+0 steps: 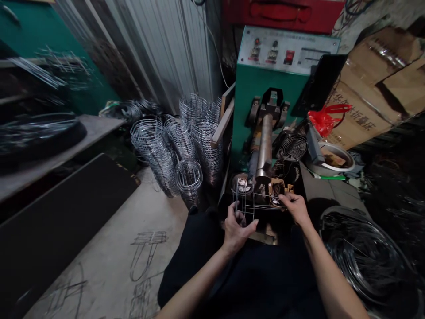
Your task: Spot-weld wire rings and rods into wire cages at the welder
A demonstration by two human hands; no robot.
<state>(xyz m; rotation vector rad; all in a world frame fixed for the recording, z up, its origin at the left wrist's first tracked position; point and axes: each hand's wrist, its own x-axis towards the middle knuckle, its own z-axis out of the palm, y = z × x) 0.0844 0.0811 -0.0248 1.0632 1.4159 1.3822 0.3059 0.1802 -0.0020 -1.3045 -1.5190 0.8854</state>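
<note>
My left hand [238, 225] is closed around a small wire frame [246, 199] made of thin metal rods, which stands up between thumb and fingers. My right hand [294, 207] pinches the end of a thin wire part [265, 195] that stretches left toward the frame. Whether the two pieces are joined I cannot tell. Just beyond both hands, the round metal arm [264, 146] of a green machine [272, 95] points down toward me. A bowl with white bits [239, 181] sits behind the frame.
Several stacks of wire rings [152, 153] stand on the floor at left. A tub of wire pieces [361, 252] is at right. Behind it are a metal bowl [338, 155], a red bag [323, 122] and a cardboard box [372, 97]. Loose wire frames [146, 250] lie on the floor.
</note>
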